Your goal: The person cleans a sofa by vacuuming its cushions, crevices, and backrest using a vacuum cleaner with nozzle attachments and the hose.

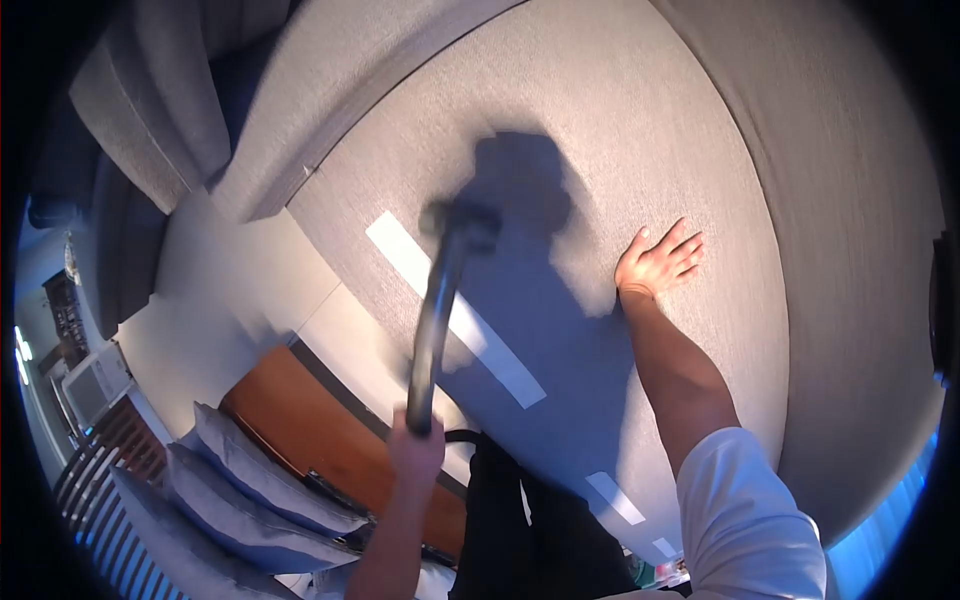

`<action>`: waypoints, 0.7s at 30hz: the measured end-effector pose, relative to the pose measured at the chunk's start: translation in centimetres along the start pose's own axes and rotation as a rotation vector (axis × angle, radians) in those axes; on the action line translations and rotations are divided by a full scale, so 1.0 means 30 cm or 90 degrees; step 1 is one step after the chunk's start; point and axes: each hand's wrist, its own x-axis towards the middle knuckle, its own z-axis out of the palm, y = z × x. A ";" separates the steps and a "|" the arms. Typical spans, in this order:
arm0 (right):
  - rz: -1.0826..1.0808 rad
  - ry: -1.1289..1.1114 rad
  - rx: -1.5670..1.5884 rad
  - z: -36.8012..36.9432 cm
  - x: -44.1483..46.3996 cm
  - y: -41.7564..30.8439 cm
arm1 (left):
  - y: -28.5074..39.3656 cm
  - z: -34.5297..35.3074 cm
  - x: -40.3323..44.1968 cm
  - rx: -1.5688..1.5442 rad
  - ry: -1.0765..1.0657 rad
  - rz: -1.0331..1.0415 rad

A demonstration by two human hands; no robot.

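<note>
My left hand (417,448) is wrapped around the lower end of a long dark tube (437,315) with a short crosswise head, like a vacuum cleaner wand. Motion blurs the head, which is over the grey sofa seat (600,80); whether it touches the fabric I cannot tell. A long white strip (500,358) lies across the seat, partly behind the tube. Flat on the seat to the right rests my right hand (660,268), fingers spread and holding nothing. My shadow falls on the fabric between both hands.
A sofa backrest (860,250) curves along the right. Shorter white strips (615,498) lie low on the seat. At lower left are a brown wooden surface (300,420) and several grey cushions (240,510). Pale floor (215,265) shows beside the sofa.
</note>
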 end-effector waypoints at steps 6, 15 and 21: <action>-0.005 0.016 0.010 0.016 0.000 0.002 | 0.020 -0.043 -0.184 0.037 -0.051 -0.046; 0.003 0.010 0.008 0.028 0.001 0.013 | 0.810 0.106 0.291 -0.111 0.044 0.314; 0.002 0.033 0.037 0.037 0.001 0.010 | 0.795 -0.014 0.306 -0.028 -0.008 0.155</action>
